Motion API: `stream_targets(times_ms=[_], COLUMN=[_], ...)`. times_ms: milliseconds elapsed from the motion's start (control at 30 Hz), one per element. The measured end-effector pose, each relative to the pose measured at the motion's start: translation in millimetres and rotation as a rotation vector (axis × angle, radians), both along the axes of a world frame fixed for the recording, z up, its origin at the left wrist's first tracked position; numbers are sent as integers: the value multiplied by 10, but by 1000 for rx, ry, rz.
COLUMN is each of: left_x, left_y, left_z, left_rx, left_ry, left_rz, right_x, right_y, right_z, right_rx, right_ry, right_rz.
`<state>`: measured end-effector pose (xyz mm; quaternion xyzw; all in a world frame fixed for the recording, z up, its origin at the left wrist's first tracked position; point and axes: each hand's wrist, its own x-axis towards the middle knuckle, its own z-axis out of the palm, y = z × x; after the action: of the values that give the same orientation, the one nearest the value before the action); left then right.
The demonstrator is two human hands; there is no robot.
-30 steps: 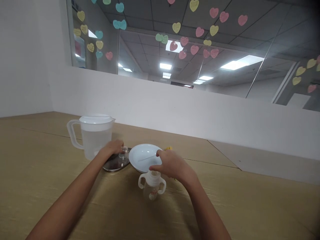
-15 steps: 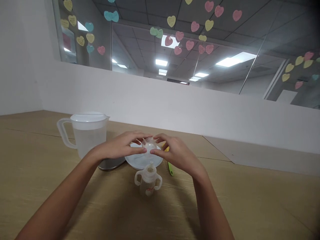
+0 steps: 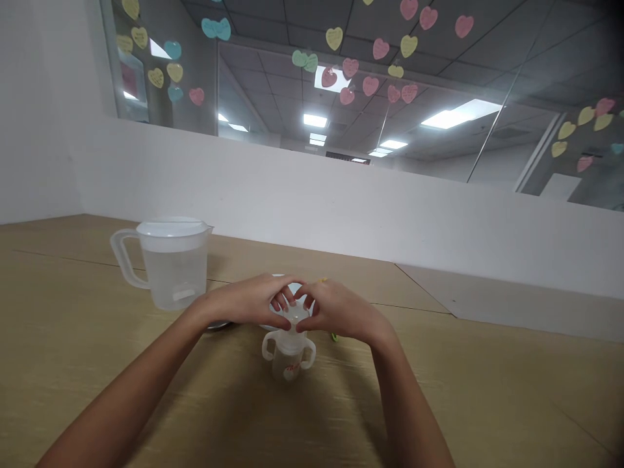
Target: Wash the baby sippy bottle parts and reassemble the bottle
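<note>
A clear, dome-shaped cap [image 3: 296,314] sits over the top of a small baby bottle [image 3: 287,364] with two side handles and red print. My left hand [image 3: 260,300] is closed round the cap's left side, thumb in front and fingers behind. From the right, my right hand [image 3: 336,309] grips the same cap, its thumb close to the other one. The bottle stands upright on the table. Whether the cap is seated on the collar I cannot tell, and the nipple is hidden by it.
Behind my hands lies a pale plate [image 3: 275,325], mostly covered. A lidded pitcher [image 3: 178,270] of clear liquid stands at the left. The edge of a dark metal disc [image 3: 218,325] shows beside the plate, and a green tip [image 3: 334,337] pokes out at the right.
Both hands have brought the clear cap down and nearer, from above the plate to the bottle's top. The bottle and pitcher have stayed put.
</note>
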<state>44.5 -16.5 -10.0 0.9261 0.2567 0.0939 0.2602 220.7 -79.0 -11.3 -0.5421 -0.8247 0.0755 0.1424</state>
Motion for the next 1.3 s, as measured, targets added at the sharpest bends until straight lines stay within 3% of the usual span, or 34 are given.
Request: stream_targets(times_ms=[167, 567, 1000, 1200, 1300], left_x=[32, 65, 74, 80, 85], left_y=[10, 3, 194, 294, 312], left_z=[-14, -27, -159, -223, -226], left_rx=[31, 31, -93, -276, -287], left_ry=[45, 56, 45, -13, 1], left_rz=[-14, 2, -15, -39, -28], right_x=[-39, -98, -173, -147, -138], right_y=[35, 60, 34, 53, 65], right_z=[-29, -42, 14, 11, 4], right_rx=[14, -4, -156, -247, -260], right_ry=[-91, -92, -44, 8, 25], right_rz=[5, 18, -39, -52, -54])
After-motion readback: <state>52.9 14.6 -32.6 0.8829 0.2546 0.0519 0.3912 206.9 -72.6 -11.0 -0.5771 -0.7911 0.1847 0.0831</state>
